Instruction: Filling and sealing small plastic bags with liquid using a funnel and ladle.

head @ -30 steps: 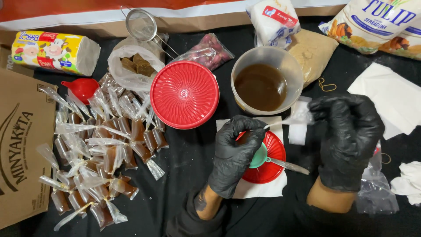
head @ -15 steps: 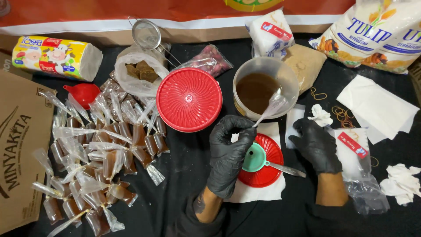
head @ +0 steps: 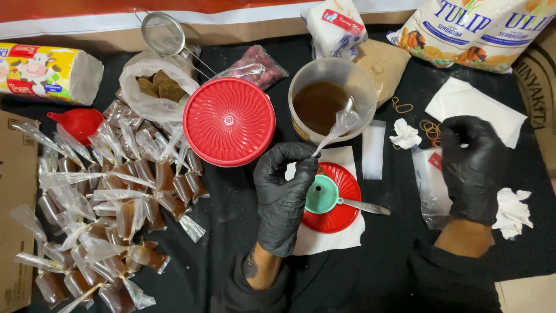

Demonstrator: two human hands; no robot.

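Left hand [head: 285, 194], black-gloved, pinches the neck of one small clear plastic bag [head: 339, 126] between thumb and fingers; the bag's open end lies over the near rim of the translucent tub [head: 364, 81] of brown liquid, mid-table. Just under the hand: one teal funnel [head: 322, 195] on a small red lid [head: 341, 214], on white paper.

Right hand [head: 472, 165], gloved, curled, rests on a flat stack of clear bags [head: 431, 185] toward the table's right edge; whether it grips anything, cannot tell.

Packages along the far edge: yellow rectangular pack [head: 43, 72] with cartoon cow at the left corner; white pack with red label [head: 339, 23] centre; white sack with blue lettering [head: 480, 29] at the right corner.

One large red lid [head: 229, 122] sits left of the tub. One red funnel [head: 78, 120]. Filled, knotted sachets [head: 110, 214] crowd the left side, too many and overlapping to count.
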